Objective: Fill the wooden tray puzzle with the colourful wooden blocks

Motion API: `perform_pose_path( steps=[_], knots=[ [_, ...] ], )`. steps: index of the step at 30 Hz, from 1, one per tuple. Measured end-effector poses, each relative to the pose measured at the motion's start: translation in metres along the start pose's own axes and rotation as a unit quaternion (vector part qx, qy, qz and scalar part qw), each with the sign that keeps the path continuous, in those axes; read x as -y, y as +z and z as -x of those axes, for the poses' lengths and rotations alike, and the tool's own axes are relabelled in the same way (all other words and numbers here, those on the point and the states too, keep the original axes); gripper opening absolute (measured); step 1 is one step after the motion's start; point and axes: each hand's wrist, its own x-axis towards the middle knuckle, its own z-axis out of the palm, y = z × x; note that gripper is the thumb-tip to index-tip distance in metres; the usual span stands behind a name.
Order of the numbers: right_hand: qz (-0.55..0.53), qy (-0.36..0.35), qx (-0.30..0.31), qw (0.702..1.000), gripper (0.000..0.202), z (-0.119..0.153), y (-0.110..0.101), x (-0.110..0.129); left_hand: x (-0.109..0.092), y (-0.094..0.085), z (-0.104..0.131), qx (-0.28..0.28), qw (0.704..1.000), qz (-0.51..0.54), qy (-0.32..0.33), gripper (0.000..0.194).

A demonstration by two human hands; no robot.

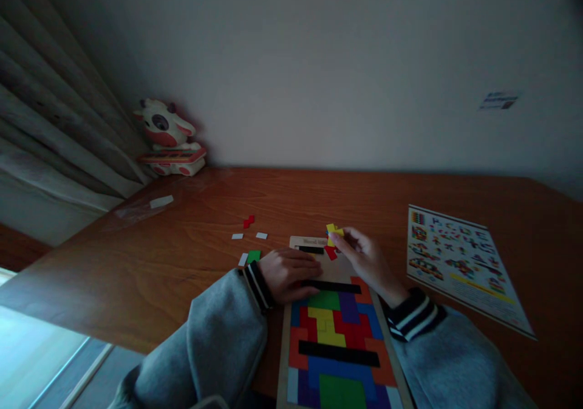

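Yellow and shaped with stepped edges, a small puzzle piece (330, 227) was pinched in the right hand (363, 256), its grip clamped between thumb and fingers above the top end of a wooden block-puzzle board (336, 268). Just below it, a red piece (331, 253) showed against the board's bare wood; whether the two touched could not be told.

Palm down, the left hand (291, 273) lay across the board's left edge, its grip loose, with the thumb apart from the fingers; what was beneath the palm was hidden. Blocks of green, purple, blue, orange, red and yellow filled the lower part of the board, crossed by black bars (338, 354). Gray sleeves (223, 318) ended in black-and-white striped cuffs.

To the left on the brown wood counter (182, 275) lay a red zigzag piece (248, 222), a green piece (254, 256) and several white pieces (237, 236). A printed pattern sheet (455, 260) rested well to the right. At the back left, beside a draped curtain (54, 105), sat a toy cow (166, 126) with a keyboard, near the plain wall (341, 68).
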Motion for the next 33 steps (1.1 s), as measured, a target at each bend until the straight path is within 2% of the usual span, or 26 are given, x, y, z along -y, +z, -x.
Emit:
perform_pose_path(
  steps=[9, 20, 26, 33],
  knots=[
    [0.013, 0.0, 0.006, 1.0, 0.037, 0.0, 0.0, -0.002, -0.008, 0.01, -0.005, -0.012, 0.999, -0.043, 0.008, 0.034],
    [0.001, 0.006, 0.013, 1.0, 0.033, 0.0, -0.001, -0.003, 0.001, 0.007, 0.001, -0.058, 0.995, -0.072, -0.024, 0.032],
    [0.003, 0.002, 0.009, 1.0, 0.031, 0.001, 0.0, -0.001, 0.002, 0.001, 0.001, -0.039, 0.995, -0.071, -0.058, 0.032],
    [0.043, 0.01, 0.023, 0.999, 0.035, -0.002, -0.001, -0.005, 0.01, -0.01, 0.005, -0.053, 0.992, -0.092, -0.066, 0.027]
  ],
)
